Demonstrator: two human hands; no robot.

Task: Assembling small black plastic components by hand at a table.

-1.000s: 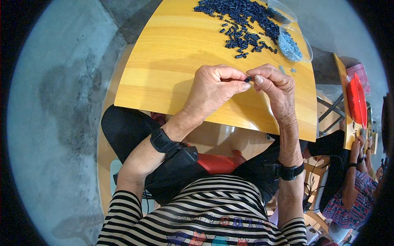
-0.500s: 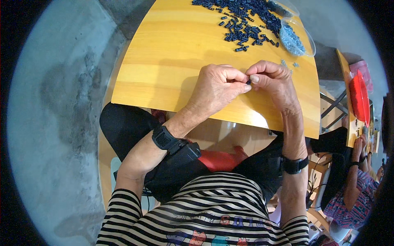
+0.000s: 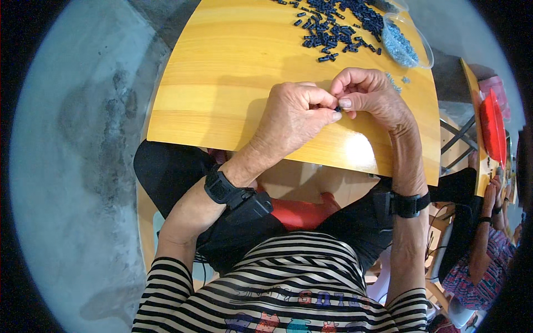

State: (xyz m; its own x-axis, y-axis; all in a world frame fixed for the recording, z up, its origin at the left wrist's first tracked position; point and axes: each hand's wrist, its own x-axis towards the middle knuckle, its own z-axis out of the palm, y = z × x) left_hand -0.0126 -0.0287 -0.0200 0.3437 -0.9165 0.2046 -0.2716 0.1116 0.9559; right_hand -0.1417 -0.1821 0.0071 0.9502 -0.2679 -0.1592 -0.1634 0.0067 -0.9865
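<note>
My left hand pinches a small dark piece between thumb and forefinger, over the near part of the yellow table. Its shape is mostly covered by the fingertips. Close against it, my right hand has its thumb tip at the same piece, with the fingers curled; whatever it grips there is too small to make out. Farther off lies a heap of small dark tube-like pieces. A clear round tub of tiny pale-blue pieces stands right of the heap.
A few pale pieces lie on the table beyond my right hand. Another container is at the far edge. At right, a co-worker's hands are at another table with a red basin. A grey wall is left.
My right hand has shifted slightly, its fingers lifting and curling more beside the left fingertips. The left hand keeps its pinch in nearly the same place. The view has moved a little.
</note>
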